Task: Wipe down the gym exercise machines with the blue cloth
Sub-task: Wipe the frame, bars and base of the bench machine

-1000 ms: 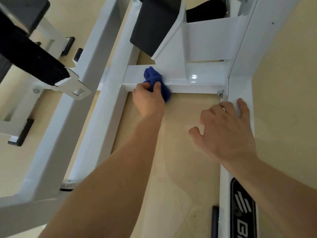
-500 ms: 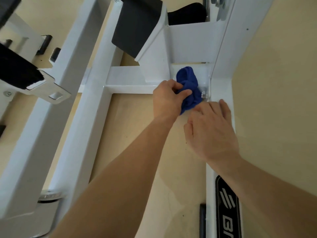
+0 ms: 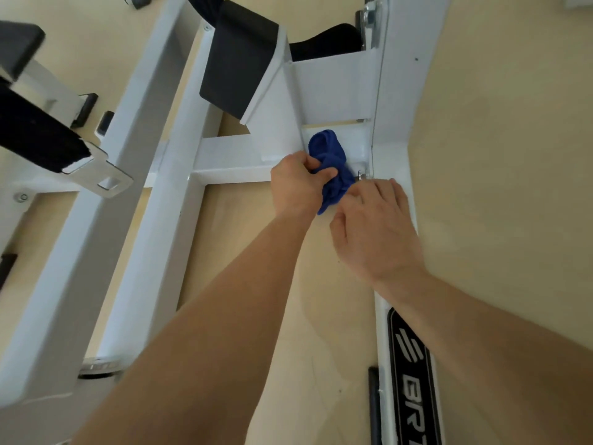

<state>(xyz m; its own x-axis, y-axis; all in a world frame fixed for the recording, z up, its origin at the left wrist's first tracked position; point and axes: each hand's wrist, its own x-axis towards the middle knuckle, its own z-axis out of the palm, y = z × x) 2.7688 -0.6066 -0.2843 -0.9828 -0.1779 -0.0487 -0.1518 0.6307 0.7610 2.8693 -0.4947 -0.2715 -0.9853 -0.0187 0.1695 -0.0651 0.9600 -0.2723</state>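
My left hand (image 3: 296,184) grips a bunched blue cloth (image 3: 330,162) and holds it against the right end of the white crossbar (image 3: 227,162) of the gym machine, in the corner where it meets the right floor rail (image 3: 390,162). A bolt (image 3: 361,175) shows just right of the cloth. My right hand (image 3: 375,232) lies flat on the right rail with straight fingers, just below the cloth and holding nothing.
A black pad (image 3: 237,65) hangs above the crossbar. A sloped white beam (image 3: 90,245) runs down the left side, with a black strap and metal bracket (image 3: 102,179) beyond it. A black logo plate (image 3: 414,380) sits on the right rail. The floor is beige.
My left hand slid the cloth rightward along the crossbar from its left part to the right corner. My right hand stayed on the rail.
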